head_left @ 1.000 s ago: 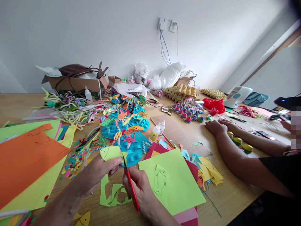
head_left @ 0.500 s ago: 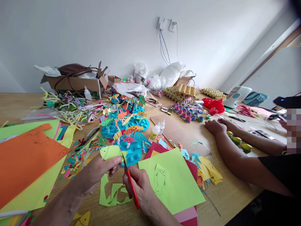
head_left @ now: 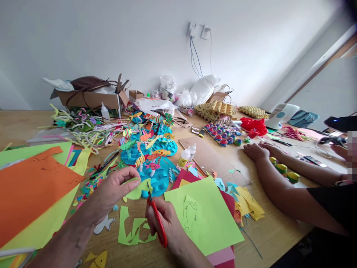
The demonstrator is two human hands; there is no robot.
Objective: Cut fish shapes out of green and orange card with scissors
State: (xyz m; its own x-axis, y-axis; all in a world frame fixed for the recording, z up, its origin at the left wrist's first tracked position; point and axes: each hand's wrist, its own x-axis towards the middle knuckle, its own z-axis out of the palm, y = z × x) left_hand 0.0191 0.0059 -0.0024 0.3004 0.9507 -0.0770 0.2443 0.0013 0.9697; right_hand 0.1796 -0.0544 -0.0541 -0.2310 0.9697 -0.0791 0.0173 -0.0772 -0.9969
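Observation:
Between thumb and fingers, my left hand [head_left: 121, 184] pinches a light green paper fish [head_left: 136, 190], its tail toward the right. My right hand [head_left: 164, 219] grips red-handled scissors [head_left: 160, 227], whose dark blades point up close to the fish's tail. Below the fish lie green paper scraps [head_left: 134, 230]. A green sheet [head_left: 206, 216] to the right has a fish drawn on a smaller piece [head_left: 190, 214]. By my left wrist rests a white fish shape [head_left: 104, 225]. Blue egg-tray pieces carrying colourful paper fish [head_left: 157, 178] stand behind my hands.
Orange paper [head_left: 33, 190] covers the left side. Glue bottles [head_left: 184, 157] stand near the middle. Another person's forearms [head_left: 273, 182] rest on the table at right, beside painted egg cups [head_left: 281, 168]. A cardboard box [head_left: 89, 100] sits at the back left.
My left hand has shifted slightly, and the green fish is turned and now hangs lower and more to the right. The white fish shape has come into view.

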